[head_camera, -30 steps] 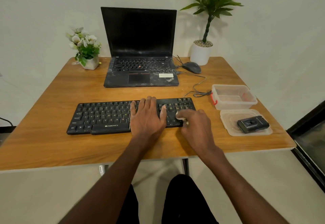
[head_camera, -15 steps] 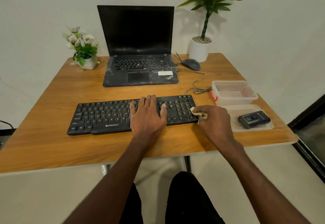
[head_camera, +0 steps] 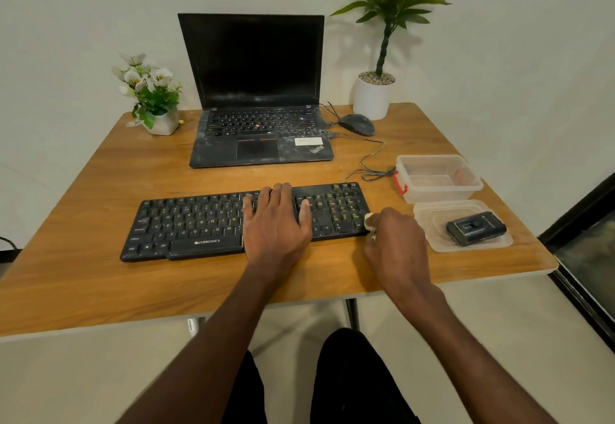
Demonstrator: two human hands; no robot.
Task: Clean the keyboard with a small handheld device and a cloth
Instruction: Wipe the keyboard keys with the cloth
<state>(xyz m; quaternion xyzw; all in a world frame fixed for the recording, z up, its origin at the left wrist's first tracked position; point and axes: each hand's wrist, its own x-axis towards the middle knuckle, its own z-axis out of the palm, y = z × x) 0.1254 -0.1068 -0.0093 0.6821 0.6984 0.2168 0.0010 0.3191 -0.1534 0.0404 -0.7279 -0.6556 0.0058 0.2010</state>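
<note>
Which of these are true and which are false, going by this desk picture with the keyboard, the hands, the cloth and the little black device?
1. The left hand lies flat on the keyboard. True.
2. The right hand holds a cloth at the keyboard's right end. True.
3. The small black device is in the right hand. False: it lies on the clear lid, apart from both hands.
4. The laptop is closed. False: it stands open, its screen dark.
5. The clear container beside the lid holds the mouse. False: the mouse sits on the table by the laptop.
</note>
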